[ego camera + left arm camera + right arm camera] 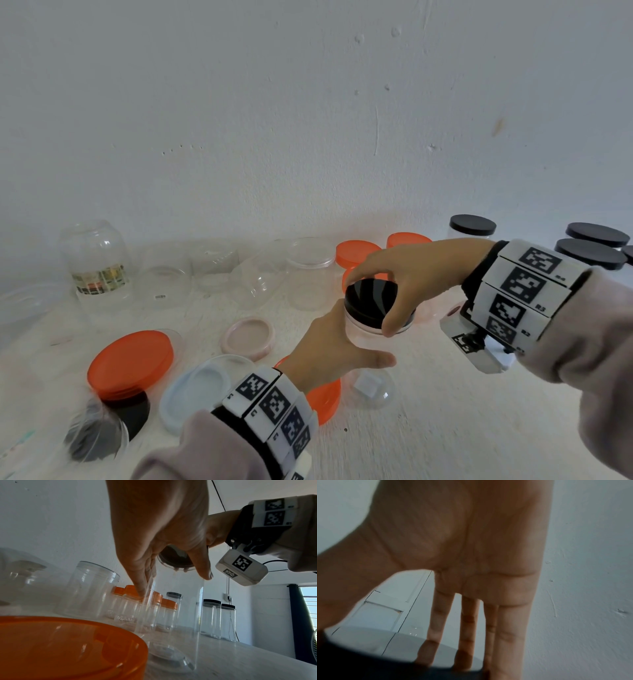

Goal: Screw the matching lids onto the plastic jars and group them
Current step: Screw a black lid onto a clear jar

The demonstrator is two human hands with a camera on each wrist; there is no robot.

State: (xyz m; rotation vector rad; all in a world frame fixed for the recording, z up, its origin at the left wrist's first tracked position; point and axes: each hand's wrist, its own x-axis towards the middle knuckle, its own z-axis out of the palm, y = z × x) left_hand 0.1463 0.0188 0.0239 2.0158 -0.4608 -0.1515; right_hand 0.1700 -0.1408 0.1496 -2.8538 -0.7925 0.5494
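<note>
Fingers [394,325] of the right hand [421,274] pinch the black lid [371,301]; left wrist view shows the left hand [159,524] gripping the clear jar [173,615].

Four capped black-lidded jars [472,226] stand at the right, plus one more jar [371,337] with a black lid [371,298]. Four orange-lidded jars [169,613] stand behind. Two large orange lids [132,363], one pink lid [249,337] and one pale blue lid [195,390] lie loose.
</note>
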